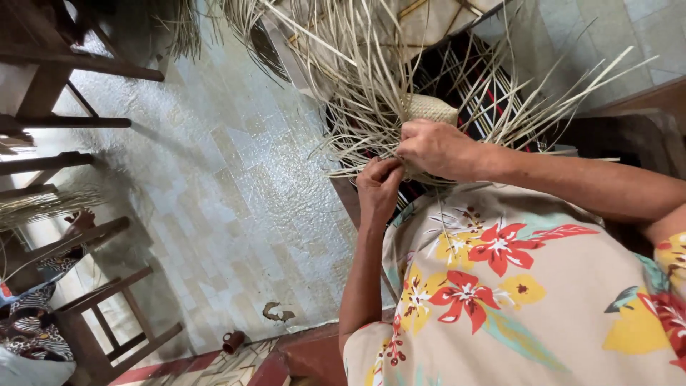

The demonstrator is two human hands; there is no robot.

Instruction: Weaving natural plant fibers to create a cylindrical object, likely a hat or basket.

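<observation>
A small woven piece of pale straw (431, 107) sits in my lap, with many long loose strips (357, 78) fanning out from it. My right hand (437, 148) rests over the near edge of the weave, fingers curled on strips. Just below it, my left hand (379, 182) pinches a few strips between fingertips. The two hands touch at the work. A dark plaid cloth (493, 100) lies under the weave. My flowered dress (514, 286) fills the lower right.
Pale tiled floor (229, 200) spreads to the left. Wooden chairs (107, 322) stand along the left edge, where another person's foot (80, 220) and patterned clothing (28, 314) show. A small brown cup (233, 342) lies on the floor. More straw (43, 204) lies at the left.
</observation>
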